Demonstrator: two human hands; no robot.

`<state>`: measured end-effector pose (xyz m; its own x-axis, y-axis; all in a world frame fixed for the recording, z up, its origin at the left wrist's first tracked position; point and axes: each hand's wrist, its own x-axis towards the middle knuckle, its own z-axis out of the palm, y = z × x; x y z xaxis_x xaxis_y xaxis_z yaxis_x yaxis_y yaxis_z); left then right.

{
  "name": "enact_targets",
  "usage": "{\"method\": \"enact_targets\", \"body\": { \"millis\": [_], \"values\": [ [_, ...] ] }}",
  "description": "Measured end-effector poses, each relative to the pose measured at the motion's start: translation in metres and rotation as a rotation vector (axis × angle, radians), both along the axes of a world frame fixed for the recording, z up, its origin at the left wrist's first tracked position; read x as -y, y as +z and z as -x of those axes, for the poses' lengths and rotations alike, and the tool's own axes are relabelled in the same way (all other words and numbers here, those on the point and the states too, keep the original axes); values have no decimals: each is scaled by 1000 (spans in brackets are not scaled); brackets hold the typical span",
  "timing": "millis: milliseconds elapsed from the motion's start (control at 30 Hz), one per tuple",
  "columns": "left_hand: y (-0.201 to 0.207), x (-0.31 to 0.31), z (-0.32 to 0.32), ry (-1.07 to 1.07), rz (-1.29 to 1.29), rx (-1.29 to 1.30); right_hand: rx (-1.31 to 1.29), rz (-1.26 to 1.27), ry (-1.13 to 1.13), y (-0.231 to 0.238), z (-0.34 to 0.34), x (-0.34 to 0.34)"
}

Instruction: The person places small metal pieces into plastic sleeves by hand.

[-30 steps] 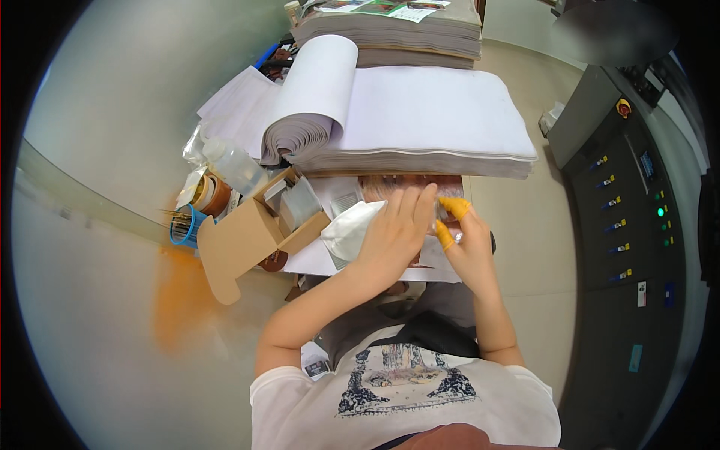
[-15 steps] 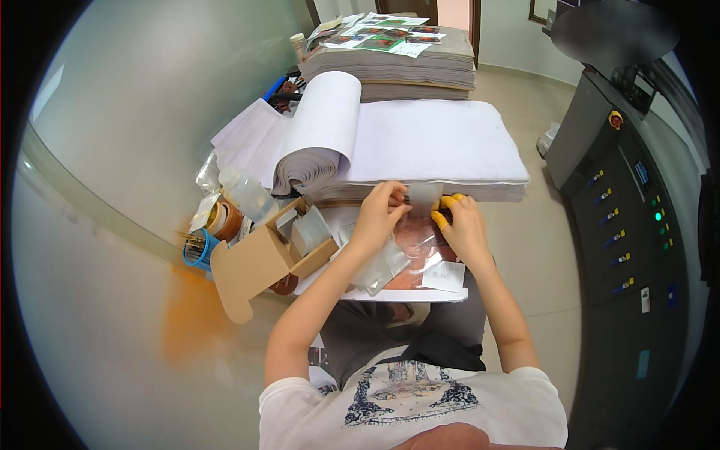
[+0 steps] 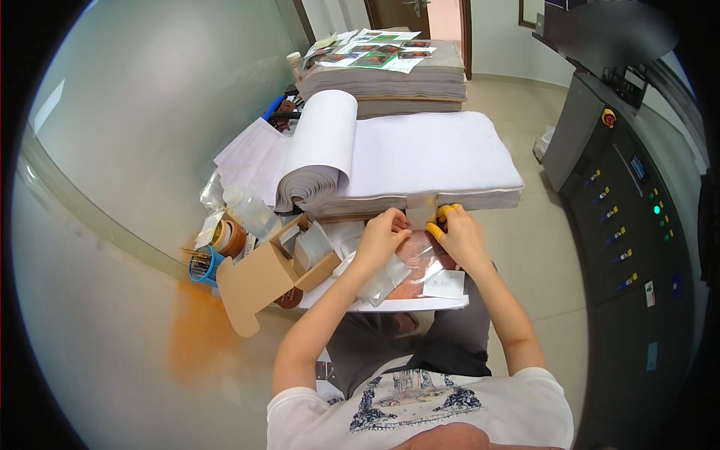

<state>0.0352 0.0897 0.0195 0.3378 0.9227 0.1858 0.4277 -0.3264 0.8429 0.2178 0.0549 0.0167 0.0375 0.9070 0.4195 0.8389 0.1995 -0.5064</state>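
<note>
Pale floor tiles (image 3: pixel 541 259) and a thick stack of white sheets (image 3: pixel 431 148) spread across my remote view. I see the left hand (image 3: pixel 385 236) and right hand (image 3: pixel 459 236), the latter with yellow finger covers (image 3: pixel 435 231), pinching opposite sides of a small translucent sleeve (image 3: pixel 421 214); it sits before the stack's near edge, just beyond a reddish-brown print (image 3: pixel 420 257).

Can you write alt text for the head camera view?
A person's left hand and right hand, the latter wearing yellow finger covers, have a translucent piece between them, in front of a thick stack of white sheets. An open cardboard box is at left, a dark cabinet at right.
</note>
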Motion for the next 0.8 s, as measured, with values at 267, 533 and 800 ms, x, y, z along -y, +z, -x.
{"method": "enact_targets", "body": {
  "millis": [267,533,800],
  "values": [
    [-3,-11,-10,95,-213,-134,56,-159,41,-9,5,-8],
    [12,-4,-12,65,109,89,-74,59,133,-4,-5,-13],
    [20,15,-1,74,-167,-210,103,67,-34,6,-2,-2]
  ]
}}
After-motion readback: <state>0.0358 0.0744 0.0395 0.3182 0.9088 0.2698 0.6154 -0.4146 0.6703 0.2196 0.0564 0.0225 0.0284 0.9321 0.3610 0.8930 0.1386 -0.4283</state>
